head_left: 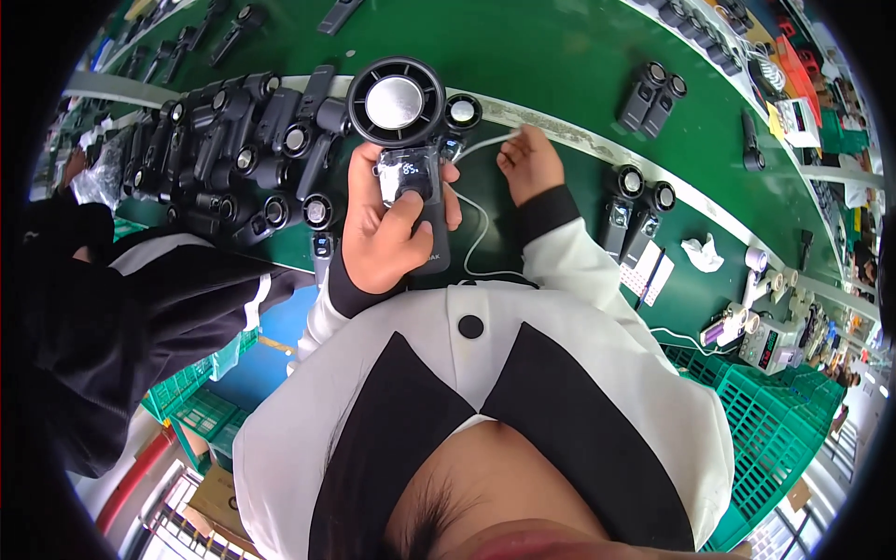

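In the head view, we are raising our left hand (383,233) at frame centre, fingers wrapped round the dark handle of a black handheld fan (401,140), thumb pressing just below its lit display. The fan's round head is sitting above our fist, over the green table (560,56). Right of it, we are resting our right hand (529,163) on the table, fingers curled narrowly, pinching a white cable (478,229). A heap of black fans (233,159) is lying at upper left.

Green crates (784,411), crumpled tissue (702,252)
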Action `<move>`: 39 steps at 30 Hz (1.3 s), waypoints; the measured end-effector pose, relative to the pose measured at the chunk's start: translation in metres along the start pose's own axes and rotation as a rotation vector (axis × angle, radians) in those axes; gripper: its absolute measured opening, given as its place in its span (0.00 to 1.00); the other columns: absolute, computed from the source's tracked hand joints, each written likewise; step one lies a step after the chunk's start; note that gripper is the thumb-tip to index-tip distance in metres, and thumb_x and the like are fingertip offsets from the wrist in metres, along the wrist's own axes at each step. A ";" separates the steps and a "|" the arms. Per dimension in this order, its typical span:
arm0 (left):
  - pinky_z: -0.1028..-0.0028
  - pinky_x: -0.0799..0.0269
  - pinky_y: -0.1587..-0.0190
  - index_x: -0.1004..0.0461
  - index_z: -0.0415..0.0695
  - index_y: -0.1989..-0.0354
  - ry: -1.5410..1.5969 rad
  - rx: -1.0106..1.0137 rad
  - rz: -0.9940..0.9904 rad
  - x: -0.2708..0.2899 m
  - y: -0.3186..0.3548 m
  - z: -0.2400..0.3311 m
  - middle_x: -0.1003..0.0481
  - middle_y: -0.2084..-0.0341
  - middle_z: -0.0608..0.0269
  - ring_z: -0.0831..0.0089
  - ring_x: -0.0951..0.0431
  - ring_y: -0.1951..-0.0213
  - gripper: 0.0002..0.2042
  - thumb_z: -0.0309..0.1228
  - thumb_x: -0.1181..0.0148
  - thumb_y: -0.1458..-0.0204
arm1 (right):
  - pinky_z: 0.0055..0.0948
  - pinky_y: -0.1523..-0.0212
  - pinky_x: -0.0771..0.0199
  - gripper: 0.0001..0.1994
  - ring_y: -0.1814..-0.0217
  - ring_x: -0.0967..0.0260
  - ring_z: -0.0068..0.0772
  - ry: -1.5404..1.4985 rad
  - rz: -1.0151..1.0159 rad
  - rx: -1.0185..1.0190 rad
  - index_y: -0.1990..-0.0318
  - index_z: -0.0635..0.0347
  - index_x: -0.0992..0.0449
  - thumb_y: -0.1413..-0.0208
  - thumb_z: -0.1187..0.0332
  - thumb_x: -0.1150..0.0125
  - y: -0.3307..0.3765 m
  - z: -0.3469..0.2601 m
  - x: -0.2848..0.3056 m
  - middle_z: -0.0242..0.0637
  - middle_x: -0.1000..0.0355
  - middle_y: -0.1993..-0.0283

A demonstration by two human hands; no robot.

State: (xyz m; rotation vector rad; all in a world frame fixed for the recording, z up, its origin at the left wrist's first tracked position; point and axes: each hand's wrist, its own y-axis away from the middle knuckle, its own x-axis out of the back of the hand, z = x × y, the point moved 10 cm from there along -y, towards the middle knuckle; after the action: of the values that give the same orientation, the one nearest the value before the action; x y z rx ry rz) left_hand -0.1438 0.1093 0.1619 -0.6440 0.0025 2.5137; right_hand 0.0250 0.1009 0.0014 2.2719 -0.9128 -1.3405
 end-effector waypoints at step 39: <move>0.79 0.36 0.72 0.56 0.44 0.49 0.032 0.176 -0.190 -0.078 -0.005 -0.016 0.34 0.63 0.49 0.70 0.31 0.74 0.28 0.13 0.67 0.63 | 0.11 0.86 0.56 0.10 0.85 0.53 0.14 0.501 -0.459 0.182 0.59 0.62 0.30 0.43 0.69 0.55 0.147 -0.115 -0.045 0.26 0.43 0.84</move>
State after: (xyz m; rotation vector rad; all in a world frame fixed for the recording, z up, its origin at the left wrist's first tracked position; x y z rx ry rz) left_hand -0.0768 0.0724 0.1831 -0.5842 0.1650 2.2900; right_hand 0.0579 0.0213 0.1728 2.8864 -0.3663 -0.7787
